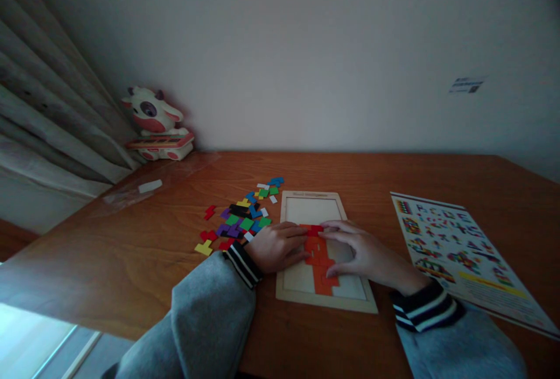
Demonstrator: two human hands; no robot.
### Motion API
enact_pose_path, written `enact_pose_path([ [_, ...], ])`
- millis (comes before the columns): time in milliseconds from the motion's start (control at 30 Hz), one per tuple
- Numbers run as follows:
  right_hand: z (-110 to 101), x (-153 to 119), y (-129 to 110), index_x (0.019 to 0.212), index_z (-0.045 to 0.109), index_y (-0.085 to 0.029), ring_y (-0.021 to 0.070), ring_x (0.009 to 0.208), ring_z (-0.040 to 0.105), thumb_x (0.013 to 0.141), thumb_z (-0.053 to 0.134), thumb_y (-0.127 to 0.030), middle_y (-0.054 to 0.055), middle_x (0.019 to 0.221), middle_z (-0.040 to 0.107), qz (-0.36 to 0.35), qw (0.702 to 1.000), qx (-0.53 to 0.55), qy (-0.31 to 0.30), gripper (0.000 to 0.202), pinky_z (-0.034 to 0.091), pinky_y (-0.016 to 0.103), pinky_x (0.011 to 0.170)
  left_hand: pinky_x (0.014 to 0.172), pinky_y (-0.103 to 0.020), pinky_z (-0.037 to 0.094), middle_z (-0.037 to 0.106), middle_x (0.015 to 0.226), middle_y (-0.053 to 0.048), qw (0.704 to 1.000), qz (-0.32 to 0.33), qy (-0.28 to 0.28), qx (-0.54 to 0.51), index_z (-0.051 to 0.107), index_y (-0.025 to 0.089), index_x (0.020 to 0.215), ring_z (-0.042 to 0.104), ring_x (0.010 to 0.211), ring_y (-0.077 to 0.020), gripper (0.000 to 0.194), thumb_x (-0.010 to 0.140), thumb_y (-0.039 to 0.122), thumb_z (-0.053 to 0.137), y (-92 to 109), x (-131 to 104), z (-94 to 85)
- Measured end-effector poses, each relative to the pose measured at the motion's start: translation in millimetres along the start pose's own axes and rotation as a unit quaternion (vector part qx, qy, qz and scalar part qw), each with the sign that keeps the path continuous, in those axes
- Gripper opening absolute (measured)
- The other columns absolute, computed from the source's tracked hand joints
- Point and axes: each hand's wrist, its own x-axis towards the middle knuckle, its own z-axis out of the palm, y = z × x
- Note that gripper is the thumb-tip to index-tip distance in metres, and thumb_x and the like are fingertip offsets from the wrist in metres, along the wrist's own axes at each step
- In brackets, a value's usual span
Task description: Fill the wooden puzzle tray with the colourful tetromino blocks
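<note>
A wooden puzzle tray with a pale inside lies on the table before me. In its middle, orange puzzle pieces form a column, with a red puzzle piece at the top end. From the left, my left hand rests over the tray's edge, fingers stretched out and touching the side of the column. My right hand reaches in from the right. Its fingertips are at the red piece, while its thumb lies apart on the lower orange pieces. Neither hand appears to grip anything.
Loose coloured puzzle pieces are scattered left of the tray. On the right lies a printed pattern sheet. A toy cow with a keyboard stands at the back left, near the curtain. Clear plastic lies before the toy.
</note>
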Motion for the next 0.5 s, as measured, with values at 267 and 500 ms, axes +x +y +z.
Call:
enact_pose_path([
  [267,2,0,5,0.129,0.066,-0.026,0.0259,0.125,0.055,0.083,0.068,-0.059,0.01,0.134,0.058,-0.033,0.998,0.013,0.048,0.057,0.043,0.045,0.11,0.097,-0.036,0.056,0.07,0.122,-0.011,1.0,-0.001,-0.007,0.005,0.067,0.014,0.113,0.066,0.11,-0.0223,0.032,0.101,0.038,0.051,0,0,-0.1],
  [500,12,4,11,0.124,0.066,-0.027,0.0243,0.117,0.059,0.092,0.061,-0.045,0.008,0.123,0.059,-0.043,0.992,-0.013,0.12,0.037,0.048,0.045,0.104,0.095,-0.036,0.056,0.07,0.121,-0.011,1.0,-0.004,-0.006,0.005,0.068,0.014,0.114,0.066,0.109,-0.022,0.033,0.1,0.039,0.052,0,0,0.3],
])
